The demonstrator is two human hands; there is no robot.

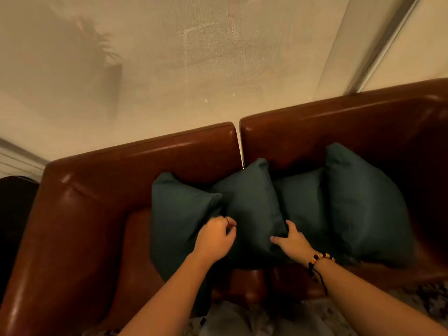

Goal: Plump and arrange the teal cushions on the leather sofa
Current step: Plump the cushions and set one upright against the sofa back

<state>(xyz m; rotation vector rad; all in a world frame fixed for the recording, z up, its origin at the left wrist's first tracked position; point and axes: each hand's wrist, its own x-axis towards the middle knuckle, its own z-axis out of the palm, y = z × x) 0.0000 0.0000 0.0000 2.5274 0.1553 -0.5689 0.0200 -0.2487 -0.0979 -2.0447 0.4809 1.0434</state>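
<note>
Several teal cushions stand in a row against the back of the brown leather sofa (184, 154). The leftmost cushion (177, 214) leans on the second cushion (252, 202). A third cushion (303, 202) is partly hidden behind the large right cushion (363, 209). My left hand (215, 236) is curled, its fingers pinching the lower left edge of the second cushion where it meets the leftmost one. My right hand (293, 241), with a beaded bracelet on the wrist, has its fingers spread and lies against the lower right corner of the second cushion.
A sheer beige curtain (169, 69) hangs behind the sofa. The sofa's left armrest (63, 238) is wide and shiny. A dark piece of furniture (14, 214) stands at the far left. A patterned rug (431, 299) shows below the seat edge.
</note>
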